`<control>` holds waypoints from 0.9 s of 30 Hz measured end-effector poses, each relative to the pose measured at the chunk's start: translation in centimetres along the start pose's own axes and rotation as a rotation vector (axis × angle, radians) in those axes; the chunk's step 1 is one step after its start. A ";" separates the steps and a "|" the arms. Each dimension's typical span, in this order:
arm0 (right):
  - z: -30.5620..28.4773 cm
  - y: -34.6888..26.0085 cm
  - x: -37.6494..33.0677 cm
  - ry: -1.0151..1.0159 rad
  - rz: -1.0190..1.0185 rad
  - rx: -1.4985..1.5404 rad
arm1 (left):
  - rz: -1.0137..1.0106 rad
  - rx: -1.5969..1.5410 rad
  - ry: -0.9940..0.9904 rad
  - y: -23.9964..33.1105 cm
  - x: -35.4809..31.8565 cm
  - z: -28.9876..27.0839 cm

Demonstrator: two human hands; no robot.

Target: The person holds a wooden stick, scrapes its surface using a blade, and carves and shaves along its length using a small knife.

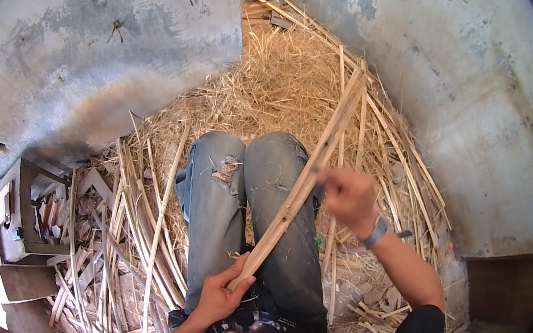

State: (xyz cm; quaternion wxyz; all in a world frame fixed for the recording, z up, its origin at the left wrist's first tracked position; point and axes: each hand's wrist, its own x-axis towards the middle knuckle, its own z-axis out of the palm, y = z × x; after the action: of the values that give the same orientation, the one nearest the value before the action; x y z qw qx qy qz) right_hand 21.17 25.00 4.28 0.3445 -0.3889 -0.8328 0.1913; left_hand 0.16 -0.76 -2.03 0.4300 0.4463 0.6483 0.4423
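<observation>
We hold a long cane strip (309, 172) slanting across our jeans (253, 218): our left hand (219, 295) wraps its fingers around the near end, while our right hand (350, 194), blurred, has its fingers curled by the strip's middle, though we cannot tell whether they grip it. Straw (277, 87) and split canes (137, 230) cover the floor between grey walls (79, 54), with a wooden frame (21, 215) at left.

A long cane strip (309, 172) lies slanted across the knees (260, 166). Straw (278, 80) lies ahead between two walls (94, 43). Split canes (130, 229) lie left, a wooden frame (21, 215) beyond them.
</observation>
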 end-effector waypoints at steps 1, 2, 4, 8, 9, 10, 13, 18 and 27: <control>0.8 -1.2 -1.7 -0.061 -0.159 -0.001 | -0.015 -0.010 -0.012 0.0 0.1 0.0; 1.0 -2.0 -2.5 -0.059 -0.159 -0.005 | -0.027 -0.021 -0.026 0.0 0.4 0.0; 0.8 -3.3 -3.3 -0.245 0.047 0.345 | -0.070 -0.022 -0.028 0.6 0.0 -0.2; -0.5 -3.7 -2.2 -0.148 0.137 0.385 | 0.033 -0.018 -0.001 -0.3 0.2 0.1; -0.2 -3.3 -2.2 -0.092 0.133 0.371 | 0.033 -0.018 0.001 -0.4 0.0 0.0; -0.3 -3.5 -1.9 -0.090 0.127 0.370 | 0.055 0.013 0.000 -0.5 0.2 0.0; -0.7 -4.6 -1.0 -0.109 0.170 0.290 | 0.061 0.100 0.001 0.4 0.2 -0.2; 1.0 -5.3 -2.3 -0.066 -0.073 0.213 | -0.052 0.213 -0.071 2.5 0.1 -0.1; -1.3 -5.2 -2.0 -0.210 0.073 0.330 | 0.304 0.177 0.099 -1.3 1.2 -0.5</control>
State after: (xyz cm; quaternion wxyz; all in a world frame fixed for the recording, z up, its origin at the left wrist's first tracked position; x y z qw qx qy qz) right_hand 20.35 20.29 7.39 0.3076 -0.3350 -0.8068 0.3772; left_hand -0.84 -0.03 -3.39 0.2848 0.5528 0.6301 0.4650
